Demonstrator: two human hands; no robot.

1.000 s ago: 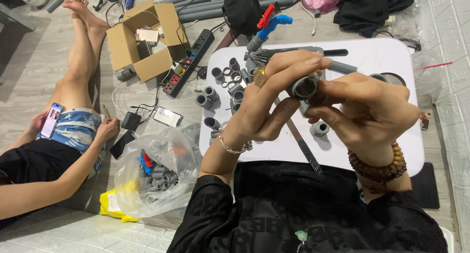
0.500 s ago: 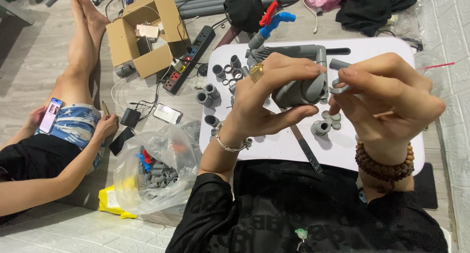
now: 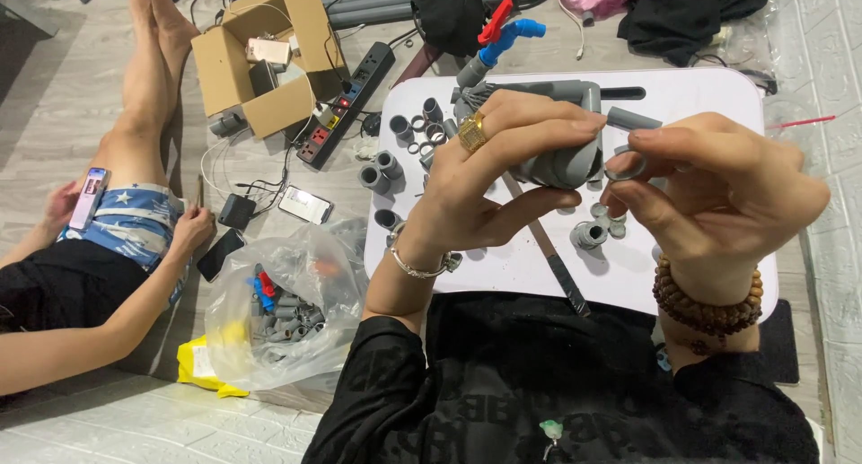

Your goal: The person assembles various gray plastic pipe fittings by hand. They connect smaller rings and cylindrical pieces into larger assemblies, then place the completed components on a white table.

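My left hand, with a gold ring on one finger and a thin bracelet at the wrist, grips a grey plastic pipe fitting above a white lap table. My right hand, with a wooden bead bracelet at the wrist, pinches a small grey ring right beside the fitting's open end. Several loose grey couplings and rings lie on the table's left part and under my hands. A long dark tool lies across the table below the fitting.
A clear plastic bag of grey, red and blue fittings sits on the floor at the left. Another person lies there, a phone on their shorts. An open cardboard box, a power strip and grey pipes lie beyond.
My hands have drawn closer to the camera and lower over the table. The right hand has shifted from holding the fitting to pinching a small ring at its end.
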